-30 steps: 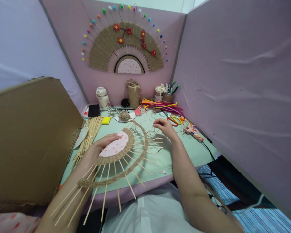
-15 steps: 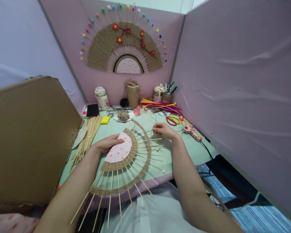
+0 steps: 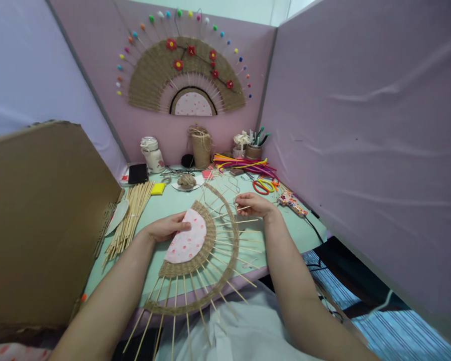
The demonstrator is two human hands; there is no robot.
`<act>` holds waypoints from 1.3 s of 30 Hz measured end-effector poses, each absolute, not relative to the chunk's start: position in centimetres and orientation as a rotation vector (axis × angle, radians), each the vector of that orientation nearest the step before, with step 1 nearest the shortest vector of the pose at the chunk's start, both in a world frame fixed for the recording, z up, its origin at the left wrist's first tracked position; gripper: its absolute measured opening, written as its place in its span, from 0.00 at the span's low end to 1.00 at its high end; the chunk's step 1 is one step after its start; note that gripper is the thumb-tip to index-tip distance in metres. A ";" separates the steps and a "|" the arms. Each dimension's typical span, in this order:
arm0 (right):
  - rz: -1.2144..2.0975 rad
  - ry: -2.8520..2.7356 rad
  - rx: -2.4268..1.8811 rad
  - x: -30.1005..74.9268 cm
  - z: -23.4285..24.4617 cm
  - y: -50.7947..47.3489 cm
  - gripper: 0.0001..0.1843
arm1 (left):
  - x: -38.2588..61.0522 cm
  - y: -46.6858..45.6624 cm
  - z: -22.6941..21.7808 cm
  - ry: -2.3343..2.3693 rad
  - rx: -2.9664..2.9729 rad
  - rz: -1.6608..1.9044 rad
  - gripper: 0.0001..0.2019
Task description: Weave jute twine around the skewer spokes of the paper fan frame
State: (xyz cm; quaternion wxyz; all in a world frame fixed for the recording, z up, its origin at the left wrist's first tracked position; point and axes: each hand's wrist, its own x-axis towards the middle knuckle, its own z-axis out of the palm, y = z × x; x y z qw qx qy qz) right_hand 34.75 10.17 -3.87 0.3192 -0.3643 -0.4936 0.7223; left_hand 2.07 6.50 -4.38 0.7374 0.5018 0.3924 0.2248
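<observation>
A half-finished woven fan (image 3: pixel 235 235) lies tilted over the table's front edge, its thin sticks spreading toward me and to the right. Its centre is a pink half-circle with red dots (image 3: pixel 188 239), bordered by a woven brown band (image 3: pixel 210 240). My left hand (image 3: pixel 169 226) grips the fan at the straight side, thumb on the pink piece and fingers underneath. At the fan's upper right, my right hand (image 3: pixel 251 204) is closed in a pinch beside the stick ends, on what appears to be thin twine. The ball of twine (image 3: pixel 187 181) sits on a white disc behind the fan.
A bundle of sticks (image 3: pixel 130 215) lies left, by a cardboard panel (image 3: pixel 33 225). Scissors (image 3: pixel 263 186), a glue gun (image 3: pixel 292 203) and pipe cleaners (image 3: pixel 244 163) are at the right. A jar (image 3: pixel 152 155) stands behind. A finished fan (image 3: pixel 150 75) hangs on the wall.
The fan has shifted slightly down and to the right in view, turning a little. My right hand has moved slightly, its fingers now more curled by the stick ends. My left hand keeps its grip.
</observation>
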 end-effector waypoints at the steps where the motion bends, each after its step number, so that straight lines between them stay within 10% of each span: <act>1: 1.899 -1.280 -0.955 34.7 -3.9 10.2 0.17 | 2.0 6.5 -4.4 0.861 1.103 0.498 0.22; 21: 1.763 -1.123 -0.985 29.1 -5.1 10.2 0.07 | 4.1 6.9 -3.7 1.137 1.383 0.764 0.33; 26: 1.789 -1.019 -0.969 27.3 -5.1 10.0 0.06 | 7.3 6.9 -2.2 1.532 2.021 1.209 0.21; 39: 1.712 -1.007 -0.915 26.5 -6.1 10.1 0.17 | 12.0 7.4 -1.2 1.750 2.419 0.741 0.07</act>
